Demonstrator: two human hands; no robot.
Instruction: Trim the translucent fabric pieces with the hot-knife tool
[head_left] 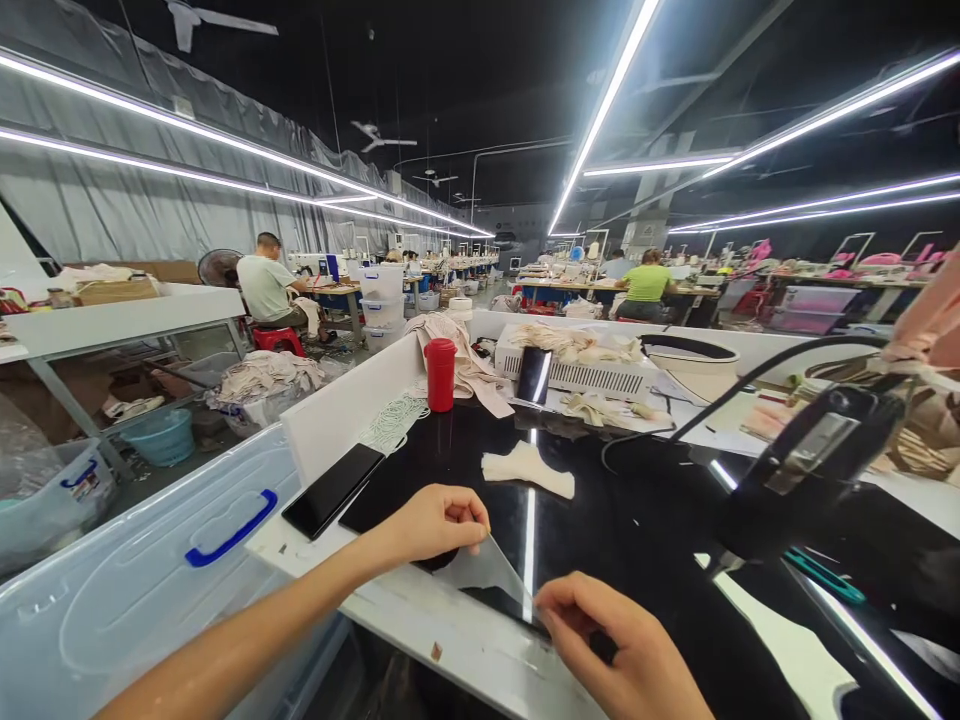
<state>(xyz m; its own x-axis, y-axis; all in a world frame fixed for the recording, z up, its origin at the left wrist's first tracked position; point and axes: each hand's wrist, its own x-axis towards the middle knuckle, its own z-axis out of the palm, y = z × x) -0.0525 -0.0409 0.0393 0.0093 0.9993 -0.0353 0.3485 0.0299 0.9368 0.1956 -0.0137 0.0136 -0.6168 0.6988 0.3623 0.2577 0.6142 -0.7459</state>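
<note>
Between my two hands stretches a thin, greyish see-through sheet (486, 572), its exact kind unclear. My left hand (442, 522) pinches its upper corner with thumb and forefinger. Lower and to the right, my right hand (611, 635) grips the opposite corner between its fingertips. The sheet hangs just over the front edge of a glossy black tabletop (577, 530). Beyond my hands a cream, curved fabric piece (529, 468) lies flat on the black surface. A black phone (334, 490) rests left of my left hand, at the table's edge.
A red lidded cup (440, 375) stands at the back beside pale cord (394, 420). On the right are a black machine head (810, 470), a teal-handled tool (825, 577) and a white cut piece (780, 630). A large lidded bin (150, 590) sits left. Two people work farther off.
</note>
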